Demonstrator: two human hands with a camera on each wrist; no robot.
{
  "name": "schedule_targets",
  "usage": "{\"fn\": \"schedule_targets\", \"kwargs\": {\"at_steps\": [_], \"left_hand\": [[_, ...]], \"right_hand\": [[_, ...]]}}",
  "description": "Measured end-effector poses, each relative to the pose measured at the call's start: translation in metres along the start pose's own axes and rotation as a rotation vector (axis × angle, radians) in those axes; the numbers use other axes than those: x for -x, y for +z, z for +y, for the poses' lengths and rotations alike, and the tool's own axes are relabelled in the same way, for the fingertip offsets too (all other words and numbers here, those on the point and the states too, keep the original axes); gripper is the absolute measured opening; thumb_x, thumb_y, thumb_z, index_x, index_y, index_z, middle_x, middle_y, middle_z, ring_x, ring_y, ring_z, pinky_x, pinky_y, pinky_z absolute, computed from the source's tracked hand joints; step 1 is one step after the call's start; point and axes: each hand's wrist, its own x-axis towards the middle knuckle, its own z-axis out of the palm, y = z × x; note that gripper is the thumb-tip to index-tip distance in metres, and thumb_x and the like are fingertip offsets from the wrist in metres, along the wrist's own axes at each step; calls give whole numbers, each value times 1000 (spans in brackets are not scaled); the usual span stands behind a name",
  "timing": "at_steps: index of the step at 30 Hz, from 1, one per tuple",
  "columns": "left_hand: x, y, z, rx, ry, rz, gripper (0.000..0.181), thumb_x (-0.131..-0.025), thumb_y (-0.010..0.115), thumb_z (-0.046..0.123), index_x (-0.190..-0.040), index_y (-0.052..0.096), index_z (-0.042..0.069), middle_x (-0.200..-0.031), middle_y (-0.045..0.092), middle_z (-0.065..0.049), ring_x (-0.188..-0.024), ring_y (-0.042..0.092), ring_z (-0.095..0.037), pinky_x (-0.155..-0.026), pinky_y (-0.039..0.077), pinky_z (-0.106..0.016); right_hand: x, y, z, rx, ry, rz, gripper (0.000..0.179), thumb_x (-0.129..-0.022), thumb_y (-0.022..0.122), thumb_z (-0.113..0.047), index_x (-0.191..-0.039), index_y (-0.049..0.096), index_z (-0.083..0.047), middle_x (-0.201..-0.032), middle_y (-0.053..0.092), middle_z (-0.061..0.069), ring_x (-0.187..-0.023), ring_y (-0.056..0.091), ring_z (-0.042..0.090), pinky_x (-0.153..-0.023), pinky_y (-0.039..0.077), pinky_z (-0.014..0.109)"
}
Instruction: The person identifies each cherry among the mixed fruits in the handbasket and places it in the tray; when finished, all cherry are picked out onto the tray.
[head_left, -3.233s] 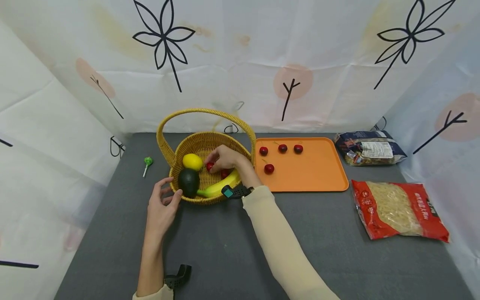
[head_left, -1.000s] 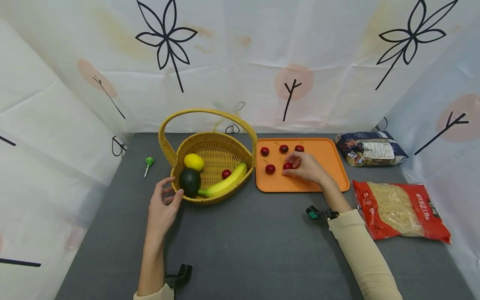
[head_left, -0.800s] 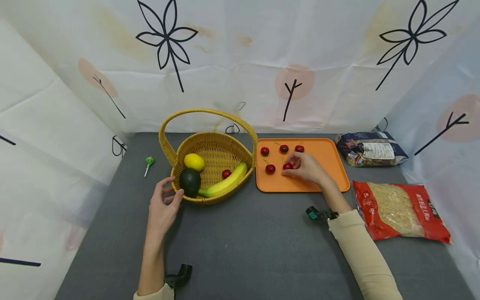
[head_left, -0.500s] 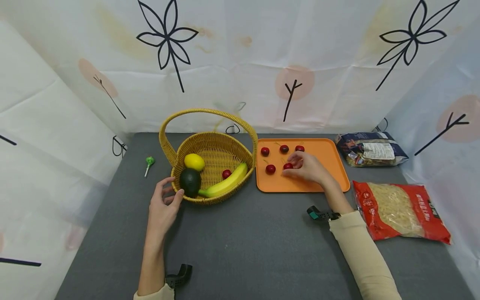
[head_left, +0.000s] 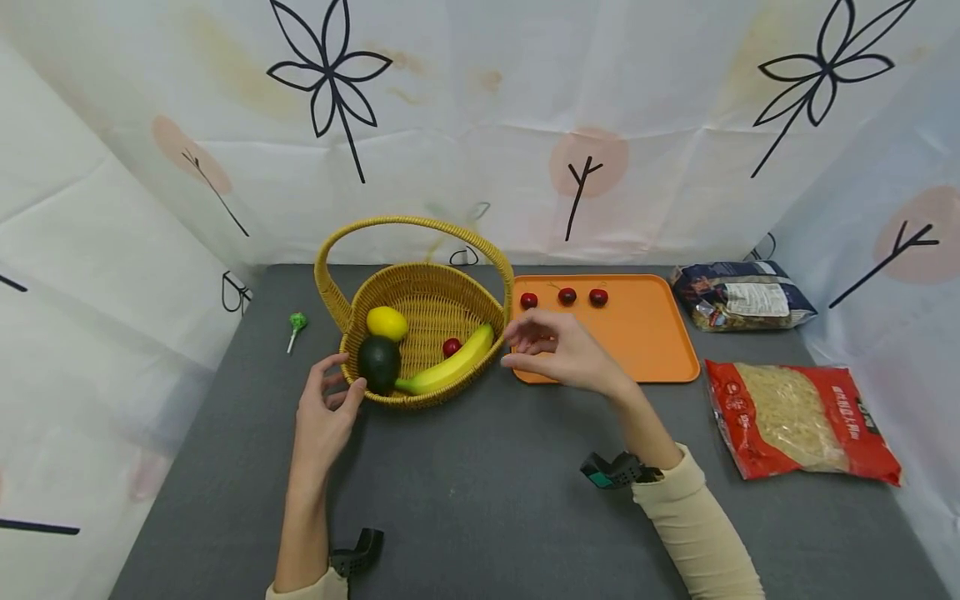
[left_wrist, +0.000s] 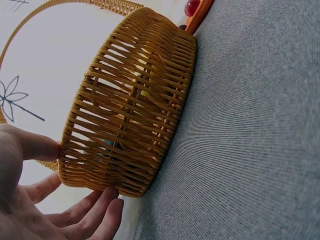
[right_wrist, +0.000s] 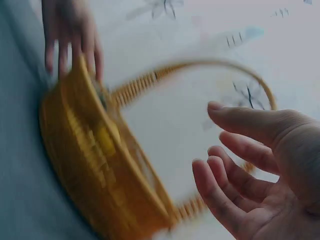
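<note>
In the head view my left hand [head_left: 326, 412] rests at the left rim of a yellow wicker basket [head_left: 427, 279], thumb and fingers lightly bent. The left wrist view shows the thumb tip at the rim and fingertips against the woven side. Inside the basket lie a lemon [head_left: 387, 322], a dark green avocado [head_left: 378, 364], a banana [head_left: 453, 364] and one cherry [head_left: 451, 347]. My right hand [head_left: 562, 350] hovers between basket and orange tray [head_left: 652, 350], fingers loosely bent. Nothing shows between thumb and fingers in the right wrist view. Three cherries [head_left: 567, 297] show along the tray's back.
A green lollipop [head_left: 297, 322] lies left of the basket. To the right are a dark blue food bag [head_left: 742, 296] and a red bag of pasta [head_left: 802, 419]. The basket's tall handle [head_left: 412, 221] arches over its opening. A patterned cloth [head_left: 465, 125] hangs behind the grey table [head_left: 465, 500].
My right hand went from inside the basket to the tray with a cherry, let it go there, and has moved left toward the basket. My left hand has stayed at the rim.
</note>
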Motion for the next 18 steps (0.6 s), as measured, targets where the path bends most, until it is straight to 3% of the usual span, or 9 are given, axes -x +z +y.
{"fn": "schedule_targets", "kwargs": {"at_steps": [3, 6, 11, 18], "left_hand": [[0, 0, 0, 0, 5, 2, 55, -109, 67, 30, -159, 48, 19, -144, 63, -24, -121, 73, -47, -77, 50, -9], [0, 0, -1, 3, 7, -2, 55, -109, 67, 31, -159, 48, 20, -144, 62, -24, -120, 73, -47, -77, 51, -11], [-1, 0, -2, 5, 13, -10, 55, -109, 67, 31, -159, 47, 21, -144, 62, -23, -119, 73, -46, -78, 52, -12], [0, -1, -1, 5, 6, -11, 54, -109, 66, 32, -159, 47, 22, -144, 62, -22, -119, 73, -46, -78, 52, -13]], "right_hand": [[-17, 24, -6, -70, -33, -59, 33, -94, 82, -2, -124, 69, 1, -117, 71, 18, -106, 71, 31, -92, 65, 35], [-40, 44, -5, -83, -9, -106, 35, -95, 83, -7, -126, 68, -1, -124, 70, 15, -117, 69, 42, -99, 65, 44], [-77, 63, 5, 70, 65, -158, 42, -99, 81, -21, -134, 65, -3, -138, 67, 18, -130, 67, 43, -106, 61, 47], [-114, 70, 12, 335, 188, -275, 57, -105, 72, -36, -148, 57, -2, -153, 58, 22, -143, 59, 36, -119, 50, 49]]}}
